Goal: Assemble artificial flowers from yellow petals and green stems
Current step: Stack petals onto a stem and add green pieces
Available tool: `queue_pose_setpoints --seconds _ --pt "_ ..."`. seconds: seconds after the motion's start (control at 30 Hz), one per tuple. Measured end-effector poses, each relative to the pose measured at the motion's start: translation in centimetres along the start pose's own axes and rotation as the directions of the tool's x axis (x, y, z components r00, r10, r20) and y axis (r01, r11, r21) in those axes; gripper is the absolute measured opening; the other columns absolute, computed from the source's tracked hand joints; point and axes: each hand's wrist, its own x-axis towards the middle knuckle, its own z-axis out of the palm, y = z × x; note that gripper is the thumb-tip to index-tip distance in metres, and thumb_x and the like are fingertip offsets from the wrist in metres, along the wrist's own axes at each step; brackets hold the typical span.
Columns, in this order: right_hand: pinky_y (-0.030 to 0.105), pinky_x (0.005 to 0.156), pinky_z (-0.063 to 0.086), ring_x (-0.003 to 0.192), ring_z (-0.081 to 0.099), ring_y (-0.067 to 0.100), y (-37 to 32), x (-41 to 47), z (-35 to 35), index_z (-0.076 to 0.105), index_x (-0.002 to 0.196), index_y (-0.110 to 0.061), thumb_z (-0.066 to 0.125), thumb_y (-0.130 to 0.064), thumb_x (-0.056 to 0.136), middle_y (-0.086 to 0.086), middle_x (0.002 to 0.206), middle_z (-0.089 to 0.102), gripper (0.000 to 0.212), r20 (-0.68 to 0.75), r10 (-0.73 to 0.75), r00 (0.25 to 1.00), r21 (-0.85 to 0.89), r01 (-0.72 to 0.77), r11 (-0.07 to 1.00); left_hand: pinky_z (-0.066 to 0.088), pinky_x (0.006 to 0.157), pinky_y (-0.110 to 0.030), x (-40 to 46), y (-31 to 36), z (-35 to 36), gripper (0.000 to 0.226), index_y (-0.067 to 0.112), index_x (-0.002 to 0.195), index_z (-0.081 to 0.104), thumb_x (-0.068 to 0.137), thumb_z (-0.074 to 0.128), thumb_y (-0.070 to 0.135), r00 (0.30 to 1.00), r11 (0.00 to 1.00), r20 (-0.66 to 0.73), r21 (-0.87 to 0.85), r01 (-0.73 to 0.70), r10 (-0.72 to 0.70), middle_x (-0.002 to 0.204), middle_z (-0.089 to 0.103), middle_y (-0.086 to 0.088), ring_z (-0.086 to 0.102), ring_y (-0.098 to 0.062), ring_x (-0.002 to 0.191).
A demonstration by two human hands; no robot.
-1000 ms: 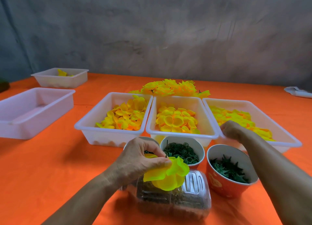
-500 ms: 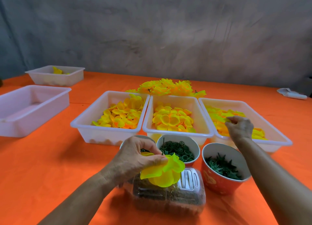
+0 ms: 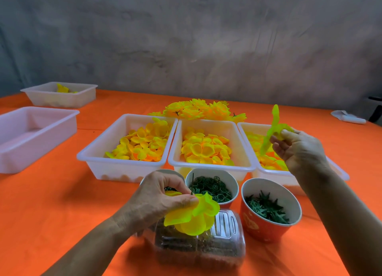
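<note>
The left hand point(image 3: 157, 195) pinches a half-built flower point(image 3: 194, 215) by its thin green stem point(image 3: 192, 183) over the bench's near edge. The right hand point(image 3: 297, 149) pinches a petal layer point(image 3: 272, 128) above the right tray point(image 3: 248, 131). Petals look featherlight, thin, floppy fabric, best held at the centre; the stem seems stiff.

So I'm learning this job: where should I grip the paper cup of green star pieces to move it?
Take the cup of green star pieces by its red side wall, from the right: it stands upright and open, with another cup close on its left.
</note>
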Motion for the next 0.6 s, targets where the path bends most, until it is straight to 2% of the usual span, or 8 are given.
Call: queue_pose_setpoints --seconds 0.07,0.17,0.27,0.43,0.6 --pt "0.013 0.042 0.046 0.047 0.064 0.006 -0.1 -1.3 0.8 0.052 0.08 -0.01 0.048 0.005 0.091 -0.002 0.051 0.065 0.019 0.079 0.104 0.991 0.017 -0.106 0.994 0.051 0.083 -0.045 -0.1 0.1 0.0 0.026 0.015 0.069 0.074 0.062 0.082 0.039 1.0 1.0 0.005 -0.003 -0.002 0.002 0.083 0.071 -0.01 0.066 -0.024 0.085" --pt "0.013 0.036 0.041 0.045 0.061 0.004 0.1 -3.1 1.8 0.056 0.089 -0.01 0.061 0.001 0.082 -0.004 0.055 0.066 0.015 0.152 0.162 0.975 -0.156 -0.138 0.978 0.051 0.082 -0.043 -0.1 0.2 0.0 0.027 0.016 0.069 0.073 0.061 0.078 0.041 1.0 1.0 0.008 0.003 0.0 0.0 0.084 0.071 -0.01 0.066 -0.023 0.085" --pt "0.011 0.033 0.031 0.037 0.05 0.002 0.3 -4.7 2.7 0.058 0.103 -0.01 0.07 -0.003 0.075 -0.004 0.054 0.064 0.032 0.169 0.145 0.975 -0.276 -0.094 0.956 0.051 0.082 -0.042 -0.1 0.2 0.0 0.029 0.016 0.071 0.074 0.06 0.078 0.043 1.0 1.0 0.004 0.007 0.011 -0.011 0.085 0.071 -0.008 0.066 -0.02 0.084" --pt "0.012 0.032 0.022 0.034 0.041 0.003 0.5 -7.2 4.1 0.062 0.079 -0.008 0.071 -0.002 0.074 0.0 0.056 0.061 0.012 0.24 0.134 0.961 -0.371 -0.037 0.928 0.051 0.084 -0.043 -0.1 0.0 0.0 0.029 0.016 0.071 0.074 0.062 0.082 0.043 1.0 1.0 0.004 0.004 0.022 -0.022 0.086 0.071 -0.008 0.066 -0.02 0.085" --pt "0.012 0.031 0.027 0.034 0.051 0.006 1.2 -9.1 5.2 0.057 0.084 -0.009 0.066 0.0 0.081 0.0 0.058 0.068 0.014 0.296 0.185 0.937 -0.351 -0.074 0.934 0.052 0.084 -0.046 -0.2 0.0 0.2 0.029 0.016 0.071 0.075 0.06 0.08 0.042 1.0 1.0 -0.009 0.007 0.024 -0.024 0.085 0.071 -0.008 0.067 -0.02 0.085"
